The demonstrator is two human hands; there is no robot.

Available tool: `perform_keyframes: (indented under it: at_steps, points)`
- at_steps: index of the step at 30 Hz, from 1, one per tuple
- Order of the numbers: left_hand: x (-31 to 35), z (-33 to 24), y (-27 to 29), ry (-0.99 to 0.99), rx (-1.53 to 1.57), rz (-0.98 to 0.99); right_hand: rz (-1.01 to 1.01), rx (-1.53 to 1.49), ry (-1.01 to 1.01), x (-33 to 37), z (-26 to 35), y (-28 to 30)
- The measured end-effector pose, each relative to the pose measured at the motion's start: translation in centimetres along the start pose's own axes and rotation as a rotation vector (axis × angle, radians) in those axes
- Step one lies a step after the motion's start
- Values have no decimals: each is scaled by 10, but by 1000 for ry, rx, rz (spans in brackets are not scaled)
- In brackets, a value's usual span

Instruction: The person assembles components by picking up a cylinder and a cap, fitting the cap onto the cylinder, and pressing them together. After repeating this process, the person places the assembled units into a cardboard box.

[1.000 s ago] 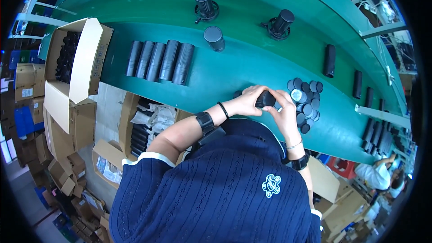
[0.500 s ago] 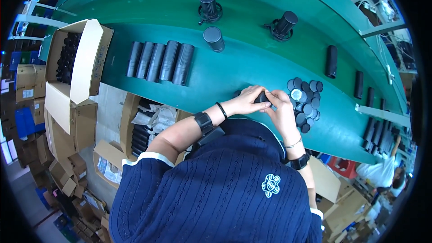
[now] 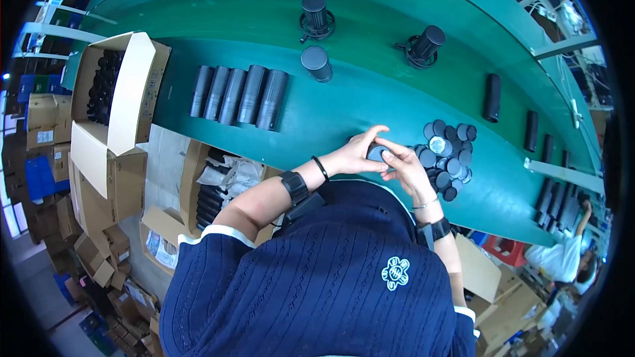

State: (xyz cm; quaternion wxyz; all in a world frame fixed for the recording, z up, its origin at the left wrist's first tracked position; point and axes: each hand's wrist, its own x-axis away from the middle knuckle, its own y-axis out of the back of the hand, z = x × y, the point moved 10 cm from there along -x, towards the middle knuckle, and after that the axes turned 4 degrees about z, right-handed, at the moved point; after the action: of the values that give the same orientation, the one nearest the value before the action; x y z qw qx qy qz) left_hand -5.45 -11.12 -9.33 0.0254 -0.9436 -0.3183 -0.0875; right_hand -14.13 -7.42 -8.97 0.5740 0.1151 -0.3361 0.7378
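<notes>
Wears a dark blue knitted shirt with white edges [image 3: 317, 277]. Holds a short, black, round piece with a flat grey top [image 3: 378, 153] in the left hand [image 3: 354, 153], with thumb and fingers curled close around it, above the near part of the long, smooth, green table [image 3: 331, 116]. Touches the right side of that piece with the right hand [image 3: 407, 170], with fingers bent; cannot tell if pinching it too. Has, just past the right hand, a pile of flat, round, black discs [image 3: 428, 157], with one shiny, pale disc [image 3: 437, 145] in it. Has five long, black tubes [image 3: 252, 94] side by side to the left. Has, farther back, one fat, black cylinder [image 3: 316, 64], then two black cylinders in round stands [image 3: 316, 16].
</notes>
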Motion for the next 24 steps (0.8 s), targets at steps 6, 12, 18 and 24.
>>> perform_keyframes:
  at_steps: [6, 12, 18, 24]
  points:
    - [4, -7, -1, -12, 180, 42, -10, 29, -17, -3, -5, -5]
    - [5, -6, 2, -29, 195, -4, -24, 115, -63, -4, 4, -5]
    - [3, -10, 6, -13, 325, -19, 32, 85, 31, -11, -3, 7]
    - [-8, -22, 37, -120, 589, -223, -27, 910, 396, -30, 25, 1]
